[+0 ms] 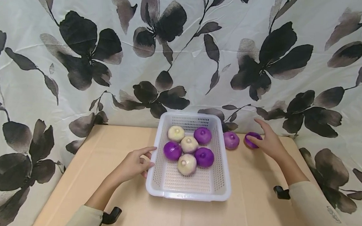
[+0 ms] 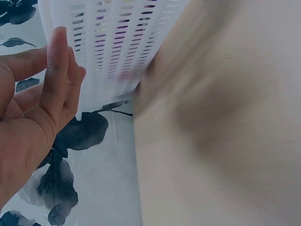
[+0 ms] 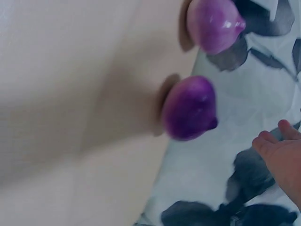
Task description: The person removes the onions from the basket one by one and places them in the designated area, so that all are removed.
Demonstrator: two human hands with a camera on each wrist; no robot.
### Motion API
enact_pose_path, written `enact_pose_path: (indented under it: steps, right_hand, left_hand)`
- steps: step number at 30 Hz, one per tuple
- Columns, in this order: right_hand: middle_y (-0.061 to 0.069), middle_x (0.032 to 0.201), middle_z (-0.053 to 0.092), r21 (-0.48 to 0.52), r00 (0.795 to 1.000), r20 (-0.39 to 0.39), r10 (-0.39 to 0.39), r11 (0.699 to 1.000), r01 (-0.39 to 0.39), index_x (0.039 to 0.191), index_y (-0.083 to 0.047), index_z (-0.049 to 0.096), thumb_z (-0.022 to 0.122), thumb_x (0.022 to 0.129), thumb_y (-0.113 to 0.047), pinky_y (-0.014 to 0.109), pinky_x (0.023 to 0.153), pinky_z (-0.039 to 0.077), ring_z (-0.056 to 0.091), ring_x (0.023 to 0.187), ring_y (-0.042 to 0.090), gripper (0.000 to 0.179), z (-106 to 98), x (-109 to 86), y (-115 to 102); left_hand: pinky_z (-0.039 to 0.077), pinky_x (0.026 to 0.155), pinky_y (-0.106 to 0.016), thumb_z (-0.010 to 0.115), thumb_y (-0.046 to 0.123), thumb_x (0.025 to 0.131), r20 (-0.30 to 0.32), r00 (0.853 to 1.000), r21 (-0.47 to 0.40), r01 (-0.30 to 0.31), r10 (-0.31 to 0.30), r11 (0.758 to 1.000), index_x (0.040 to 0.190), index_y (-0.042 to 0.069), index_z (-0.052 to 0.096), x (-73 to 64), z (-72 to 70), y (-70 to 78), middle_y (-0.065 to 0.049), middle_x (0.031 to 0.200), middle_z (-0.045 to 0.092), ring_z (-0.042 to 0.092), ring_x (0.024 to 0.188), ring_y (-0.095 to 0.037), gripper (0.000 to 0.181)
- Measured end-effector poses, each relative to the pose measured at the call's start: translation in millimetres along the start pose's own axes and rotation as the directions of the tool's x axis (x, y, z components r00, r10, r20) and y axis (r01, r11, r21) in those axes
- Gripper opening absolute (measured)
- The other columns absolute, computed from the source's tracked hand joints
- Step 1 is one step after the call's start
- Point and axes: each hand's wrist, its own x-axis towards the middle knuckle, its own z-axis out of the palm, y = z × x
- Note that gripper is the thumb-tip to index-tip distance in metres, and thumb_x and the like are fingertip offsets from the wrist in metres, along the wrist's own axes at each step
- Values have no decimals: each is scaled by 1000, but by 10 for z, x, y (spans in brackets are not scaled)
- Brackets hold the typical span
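Note:
A white plastic basket point(image 1: 188, 193) stands on the table, holding several purple onions point(image 1: 204, 157) and several pale, whitish onions point(image 1: 187, 164). Along its left side, my left hand point(image 1: 134, 163) has its fingertips right at the rim. The left wrist view shows those fingers point(image 2: 57, 70) extended beside the slotted wall. My right hand point(image 1: 269, 142) reaches toward a dark purple onion point(image 3: 189, 108) at the table's back right, with thumb and fingers spread apart. In the right wrist view a gap shows between hand and onion. A lighter purple onion point(image 3: 214, 24) lies between that one and the basket.
The light wooden-looking table point(image 1: 115, 212) ends at the back against a white cloth point(image 1: 202, 76) with dark floral print. Black straps with small black pieces point(image 1: 282, 192) sit at both wrists.

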Motion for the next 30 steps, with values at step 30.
enact_pose_path:
  steps: [30]
  right_hand:
    - [8, 164, 40, 21, 815, 467, -343, 926, 377, 160, -11, 37, 82, 88, -33, 53, 127, 33, 36, 153, 30, 88, 817, -160, -1432]
  left_hand:
    - [65, 56, -36, 68, -1, 94, 5, 999, -4, -32, 32, 999, 152, -2, 45, -25, 15, -35, -25, 122, 55, 67, 67, -19, 62]
